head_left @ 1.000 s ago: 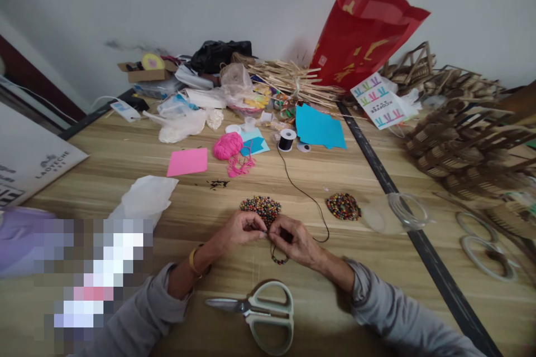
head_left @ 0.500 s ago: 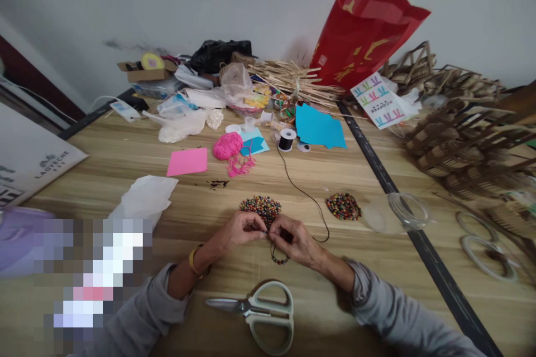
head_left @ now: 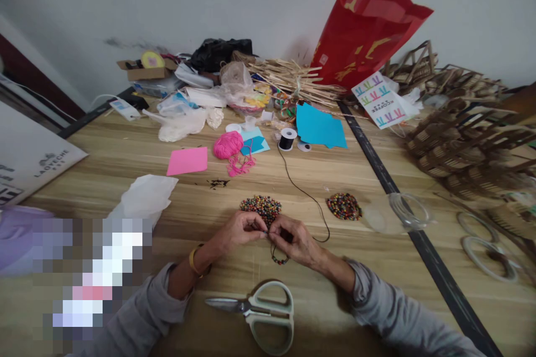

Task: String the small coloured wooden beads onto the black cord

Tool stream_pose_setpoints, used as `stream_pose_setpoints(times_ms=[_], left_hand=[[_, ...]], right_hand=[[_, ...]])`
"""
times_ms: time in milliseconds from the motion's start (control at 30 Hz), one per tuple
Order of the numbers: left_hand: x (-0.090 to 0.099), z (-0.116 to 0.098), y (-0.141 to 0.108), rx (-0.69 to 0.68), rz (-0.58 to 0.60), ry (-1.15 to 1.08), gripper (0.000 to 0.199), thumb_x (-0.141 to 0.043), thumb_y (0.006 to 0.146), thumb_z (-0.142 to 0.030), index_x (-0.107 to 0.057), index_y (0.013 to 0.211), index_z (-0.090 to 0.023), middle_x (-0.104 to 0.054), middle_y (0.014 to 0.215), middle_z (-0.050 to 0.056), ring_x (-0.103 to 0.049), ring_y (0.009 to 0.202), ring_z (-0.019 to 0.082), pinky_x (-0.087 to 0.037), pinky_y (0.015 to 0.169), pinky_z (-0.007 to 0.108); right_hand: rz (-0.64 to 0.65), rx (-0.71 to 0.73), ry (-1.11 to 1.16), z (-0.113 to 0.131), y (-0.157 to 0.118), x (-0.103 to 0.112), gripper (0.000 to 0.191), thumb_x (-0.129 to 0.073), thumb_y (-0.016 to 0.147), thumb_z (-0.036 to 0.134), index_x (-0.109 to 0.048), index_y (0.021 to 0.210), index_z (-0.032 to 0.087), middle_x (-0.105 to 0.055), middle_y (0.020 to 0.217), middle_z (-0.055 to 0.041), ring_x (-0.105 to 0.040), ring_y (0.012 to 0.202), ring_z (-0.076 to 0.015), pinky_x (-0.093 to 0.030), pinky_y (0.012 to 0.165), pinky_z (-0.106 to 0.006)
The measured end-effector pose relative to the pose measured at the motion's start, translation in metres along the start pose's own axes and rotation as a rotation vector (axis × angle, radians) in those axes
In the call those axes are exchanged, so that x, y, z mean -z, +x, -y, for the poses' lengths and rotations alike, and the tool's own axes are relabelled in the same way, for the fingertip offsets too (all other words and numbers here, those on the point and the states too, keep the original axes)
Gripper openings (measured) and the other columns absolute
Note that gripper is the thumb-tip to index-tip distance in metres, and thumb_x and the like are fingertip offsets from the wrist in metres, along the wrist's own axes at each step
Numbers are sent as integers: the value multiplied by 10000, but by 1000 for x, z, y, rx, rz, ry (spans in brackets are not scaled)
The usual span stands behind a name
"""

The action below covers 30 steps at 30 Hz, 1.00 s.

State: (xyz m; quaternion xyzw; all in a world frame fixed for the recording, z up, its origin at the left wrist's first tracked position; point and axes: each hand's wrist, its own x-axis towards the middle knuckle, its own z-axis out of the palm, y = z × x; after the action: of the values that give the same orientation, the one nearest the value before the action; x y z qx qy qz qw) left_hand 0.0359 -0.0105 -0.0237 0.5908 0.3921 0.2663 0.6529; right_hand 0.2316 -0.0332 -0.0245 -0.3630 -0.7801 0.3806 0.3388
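Note:
My left hand (head_left: 238,232) is closed in a pinch, with what looks like a small bead at its fingertips. Facing it, my right hand (head_left: 296,241) pinches a thin black cord (head_left: 305,194); the fingertips of both hands almost meet. Below the right fingers hangs a loop of the cord with several strung beads (head_left: 280,260). Just beyond the hands lies a pile of loose multicoloured beads (head_left: 260,205). From a black spool (head_left: 287,141) the cord runs across the table to the right hand. Where bead and cord meet is too small to make out.
Large scissors (head_left: 270,307) lie closest to me, blades pointing left. Another bead heap (head_left: 344,206) sits to the right, beside clear tubing coils (head_left: 408,212). Pink yarn (head_left: 228,145), a pink card (head_left: 187,161) and blue sheets (head_left: 320,127) lie farther back. Wooden basketry (head_left: 456,150) crowds the right.
Both hands hold almost the same pose and place. The view has shifted very slightly; nothing was taken up or let go.

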Motion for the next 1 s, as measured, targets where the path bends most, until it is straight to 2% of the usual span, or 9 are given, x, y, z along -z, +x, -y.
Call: stream_pose_setpoints(times_ms=[500,1000], left_hand=[[-1,-1,-1,15,-6,4,168,-711,636,-216,-638,730,-96,-629,648,13,-535,615,106,-404,607,223],[-1,-2,-1,31,0,-37,233,-759,588,-255,-610,689,-107,-614,629,6,-533,602,102,-401,597,220]], right_hand=[[-10,-14,35,-1,0,-2,119,-561,847,242,-585,772,153,-556,681,-16,-495,611,-113,-408,568,-219],[7,-33,93,-2,0,-1,191,-602,840,321,-574,754,153,-558,681,-10,-504,613,-112,-414,568,-217]])
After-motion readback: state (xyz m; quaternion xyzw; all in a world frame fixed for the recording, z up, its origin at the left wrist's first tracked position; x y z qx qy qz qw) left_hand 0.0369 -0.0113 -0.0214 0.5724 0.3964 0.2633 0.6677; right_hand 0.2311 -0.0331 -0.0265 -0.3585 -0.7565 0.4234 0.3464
